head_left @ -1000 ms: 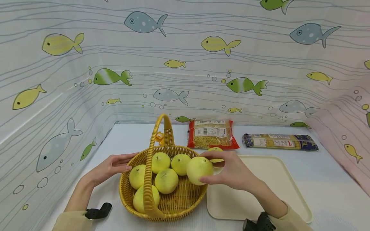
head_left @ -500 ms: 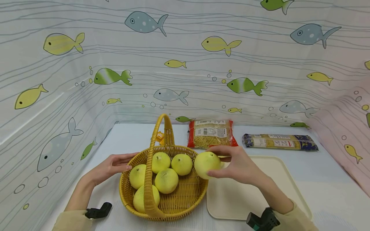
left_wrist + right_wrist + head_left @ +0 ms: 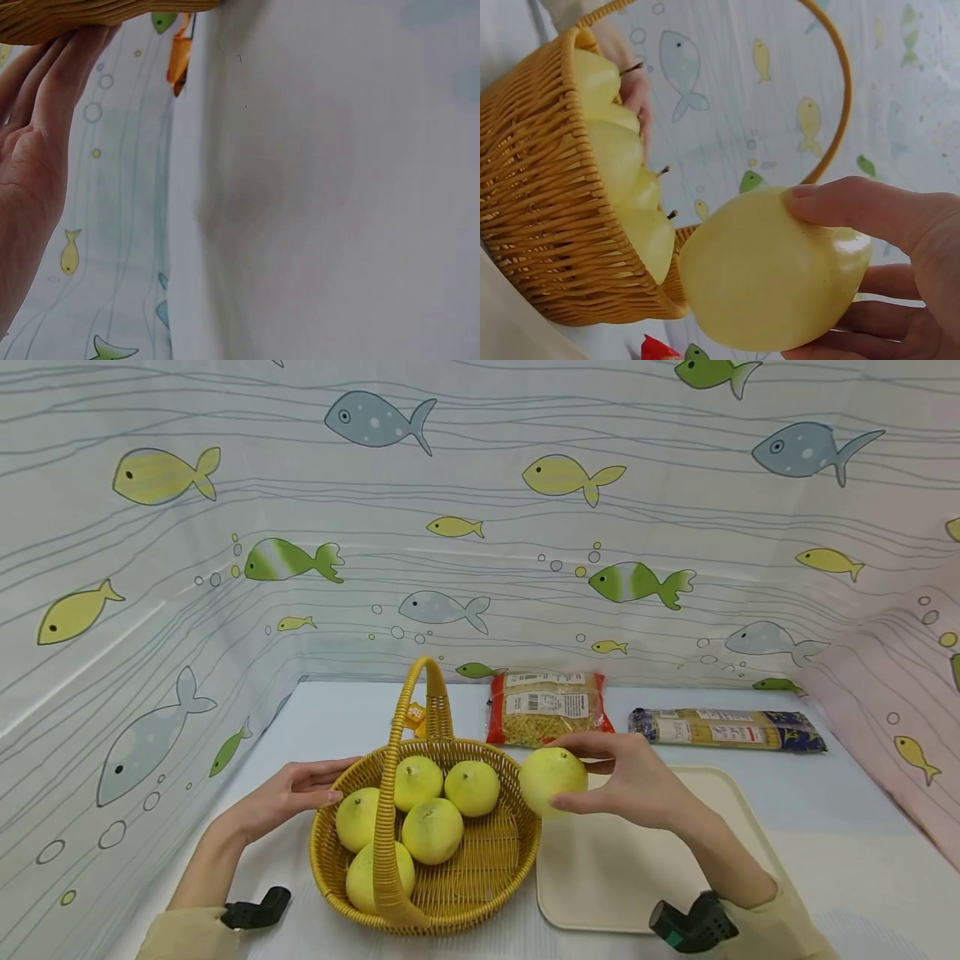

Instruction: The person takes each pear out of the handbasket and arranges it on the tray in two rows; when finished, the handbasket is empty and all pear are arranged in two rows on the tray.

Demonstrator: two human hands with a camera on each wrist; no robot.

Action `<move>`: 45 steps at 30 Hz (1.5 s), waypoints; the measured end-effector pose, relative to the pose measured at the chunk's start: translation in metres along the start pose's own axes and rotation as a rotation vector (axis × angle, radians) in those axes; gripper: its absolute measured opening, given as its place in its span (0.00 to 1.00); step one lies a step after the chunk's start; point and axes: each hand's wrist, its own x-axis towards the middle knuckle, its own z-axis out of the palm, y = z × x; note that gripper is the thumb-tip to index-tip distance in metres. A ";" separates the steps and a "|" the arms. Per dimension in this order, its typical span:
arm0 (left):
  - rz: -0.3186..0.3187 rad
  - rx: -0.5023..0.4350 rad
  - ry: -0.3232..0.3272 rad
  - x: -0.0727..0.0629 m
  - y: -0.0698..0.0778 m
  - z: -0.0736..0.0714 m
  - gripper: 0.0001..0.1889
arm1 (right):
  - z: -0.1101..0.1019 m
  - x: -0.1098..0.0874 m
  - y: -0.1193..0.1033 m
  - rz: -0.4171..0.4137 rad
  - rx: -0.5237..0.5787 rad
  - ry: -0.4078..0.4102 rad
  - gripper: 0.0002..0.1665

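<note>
A yellow wicker basket (image 3: 480,868) with a tall handle holds several yellow-green pears (image 3: 432,832). My left hand (image 3: 288,795) rests its straight fingers against the basket's left side, with the thumb at the rim. In the left wrist view, those fingers (image 3: 56,82) reach up under the basket's woven edge (image 3: 90,16). My right hand (image 3: 630,781) holds another pear (image 3: 553,779) just off the basket's right rim, thumb in front and fingers behind. The right wrist view shows this held pear (image 3: 769,274) beside the basket, raised at rim height.
A cream tray (image 3: 592,893) lies right of the basket, partly under my right forearm. Behind stand a red-edged pasta bag (image 3: 547,706) and a spaghetti packet (image 3: 727,729). A small orange packet (image 3: 415,718) sits behind the basket. A fish-printed cloth (image 3: 480,527) forms the walls.
My right hand has carried the pear rightward and slightly up, from over the basket to beyond its right rim. A yellow fruit behind that hand is now hidden. My left hand stays put.
</note>
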 end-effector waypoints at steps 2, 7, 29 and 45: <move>-0.003 0.002 0.001 0.000 0.000 0.000 0.28 | -0.002 0.000 0.000 -0.003 -0.003 -0.001 0.32; -0.008 -0.004 -0.005 0.000 0.000 -0.001 0.29 | -0.007 0.000 0.002 0.013 -0.015 0.004 0.33; -0.003 0.000 -0.005 0.000 0.001 0.000 0.28 | -0.026 0.004 0.020 0.087 -0.068 0.031 0.34; -0.001 -0.007 -0.010 0.001 0.000 0.000 0.28 | -0.033 0.007 0.040 0.148 -0.040 0.022 0.35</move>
